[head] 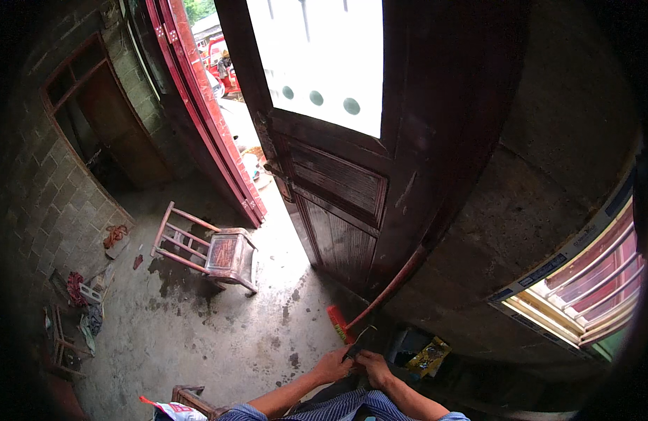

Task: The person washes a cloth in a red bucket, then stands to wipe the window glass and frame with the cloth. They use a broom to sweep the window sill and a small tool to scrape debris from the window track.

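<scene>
Both of my hands meet low in the picture, in front of the striped cloth over my lap. My left hand has its fingers closed on a small dark object, too small to name. A thin pale strand rises from it. My right hand pinches the same object from the other side. Just beyond my hands, a broom with red bristles rests on the floor, its long reddish handle slanting up towards the wall.
A dark wooden door stands ajar ahead. A wooden chair stands on the concrete floor to the left. A yellow packet lies at right, below a barred window. A wooden stool and a white bag are near my left arm.
</scene>
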Demonstrator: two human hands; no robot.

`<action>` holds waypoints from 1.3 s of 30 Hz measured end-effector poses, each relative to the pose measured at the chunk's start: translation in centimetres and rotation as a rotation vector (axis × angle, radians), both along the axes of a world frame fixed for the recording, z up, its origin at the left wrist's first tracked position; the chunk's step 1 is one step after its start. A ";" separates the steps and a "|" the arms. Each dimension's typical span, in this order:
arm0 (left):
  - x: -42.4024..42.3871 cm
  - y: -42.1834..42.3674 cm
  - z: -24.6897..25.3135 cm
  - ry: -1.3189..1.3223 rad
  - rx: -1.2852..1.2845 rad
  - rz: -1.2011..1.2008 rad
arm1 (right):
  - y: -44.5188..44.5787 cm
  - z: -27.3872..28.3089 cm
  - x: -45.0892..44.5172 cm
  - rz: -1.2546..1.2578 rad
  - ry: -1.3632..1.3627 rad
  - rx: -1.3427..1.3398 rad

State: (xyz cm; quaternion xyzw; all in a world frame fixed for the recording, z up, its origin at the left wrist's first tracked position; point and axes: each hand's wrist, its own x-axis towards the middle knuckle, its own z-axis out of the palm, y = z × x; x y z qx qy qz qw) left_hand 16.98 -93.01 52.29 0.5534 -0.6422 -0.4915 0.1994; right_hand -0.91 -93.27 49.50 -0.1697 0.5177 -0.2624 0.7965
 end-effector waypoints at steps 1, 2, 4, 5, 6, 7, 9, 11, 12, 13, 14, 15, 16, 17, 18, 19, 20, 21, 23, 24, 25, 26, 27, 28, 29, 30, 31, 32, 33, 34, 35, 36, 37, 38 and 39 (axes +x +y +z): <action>0.3 -0.2 0.0 -0.005 -0.014 -0.025 | 0.0 -0.4 0.2 -0.013 -0.013 0.002; 0.4 -0.4 -0.1 -0.002 -0.009 -0.046 | 0.0 -0.9 0.2 -0.019 -0.014 -0.007; 0.6 -0.9 -0.3 0.004 0.000 -0.089 | 0.0 -1.9 0.1 -0.031 -0.013 -0.025; 0.4 -1.0 -0.9 0.010 -0.024 -0.101 | 0.2 -2.5 -0.2 -0.048 -0.012 -0.020; 0.3 -1.0 -1.3 0.010 -0.051 -0.105 | 0.1 -2.5 -0.2 -0.057 -0.016 -0.017; 0.2 -1.0 -1.6 0.011 -0.078 -0.109 | 0.0 -2.4 -0.1 -0.067 -0.020 -0.014; 0.1 -0.9 -1.8 -0.012 -0.070 -0.110 | -0.3 -0.6 -0.1 -0.074 0.011 -0.010; -0.4 -1.1 -1.4 -0.034 -0.072 -0.106 | -0.6 0.9 -0.6 -0.069 0.039 -0.026; -0.8 -1.1 -1.2 -0.047 -0.075 -0.101 | -0.6 1.1 -1.0 -0.060 0.048 -0.039; -1.2 -1.0 -1.0 -0.060 -0.078 -0.093 | -0.6 1.2 -1.4 -0.049 0.056 -0.052; -1.5 -0.9 -0.7 -0.069 -0.057 -0.092 | -0.5 1.0 -1.8 -0.042 0.075 -0.055; -2.1 -1.0 0.4 -0.075 -0.039 -0.093 | -0.4 0.4 -2.4 -0.037 0.096 -0.062; -2.6 -0.9 1.0 -0.085 -0.020 -0.090 | -0.2 -0.2 -2.9 -0.028 0.113 -0.068; -3.1 -0.7 0.9 -0.077 -0.031 -0.089 | 0.0 -1.3 -3.5 -0.036 0.094 -0.087; -3.6 -0.4 0.5 -0.069 -0.040 -0.085 | 0.2 -1.7 -4.0 -0.042 0.076 -0.103; -4.3 -0.1 0.3 -0.060 -0.049 -0.080 | 0.5 -2.1 -4.7 -0.047 0.058 -0.119; -4.9 0.4 0.2 -0.081 -0.073 -0.061 | 0.9 -2.4 -5.5 -0.067 0.035 -0.115; -5.7 0.8 0.2 -0.100 -0.097 -0.040 | 1.2 -0.6 -5.9 -0.085 0.014 -0.110; -7.6 1.7 0.4 -0.117 -0.159 0.001 | 1.6 -0.1 -7.8 -0.077 -0.008 -0.122; -8.8 2.3 0.5 -0.114 -0.195 0.010 | 2.1 -0.7 -9.0 -0.060 -0.008 -0.136; -9.9 2.7 0.6 -0.111 -0.231 0.019 | 2.4 -1.2 -10.2 -0.044 -0.009 -0.149; -11.0 3.1 0.7 -0.119 -0.218 0.022 | 2.8 -1.7 -11.5 -0.034 0.020 -0.163; -12.0 3.4 0.8 -0.132 -0.203 0.028 | 2.9 -1.6 -12.5 -0.020 0.044 -0.175; -12.9 3.7 0.7 -0.145 -0.188 0.033 | 3.2 -1.5 -13.5 -0.008 0.068 -0.188; -13.8 4.1 0.6 -0.152 -0.206 0.053 | 3.6 -1.4 -14.3 -0.044 0.045 -0.162; -14.8 4.5 0.5 -0.155 -0.224 0.068 | 4.0 -1.3 -15.4 -0.085 0.025 -0.136; -15.8 4.8 0.5 -0.158 -0.242 0.080 | 4.5 -1.1 -16.4 -0.129 0.005 -0.109; -16.6 4.8 0.6 -0.148 -0.260 0.099 | 4.5 -0.8 -17.5 -0.163 -0.021 -0.081; -17.4 4.8 1.2 -0.136 -0.260 0.104 | 5.0 0.7 -18.3 -0.221 -0.013 -0.023; -18.1 4.7 1.8 -0.125 -0.260 0.105 | 5.2 0.3 -19.4 -0.233 -0.020 -0.038; -18.7 4.7 2.2 -0.050 -0.318 0.132 | 5.8 -0.3 -20.5 -0.267 -0.023 -0.045; -19.1 4.8 3.2 0.055 -0.200 0.160 | 6.3 0.3 -21.2 -0.255 0.017 -0.041; -19.2 4.9 4.5 0.150 -0.074 0.185 | 6.5 1.0 -21.7 -0.245 0.055 -0.034; -19.5 5.5 5.9 0.250 -0.067 0.226 | 6.9 1.0 -22.3 -0.218 0.047 -0.044; -19.9 5.6 6.7 0.346 -0.047 0.260 | 7.1 0.9 -23.0 -0.202 0.039 -0.048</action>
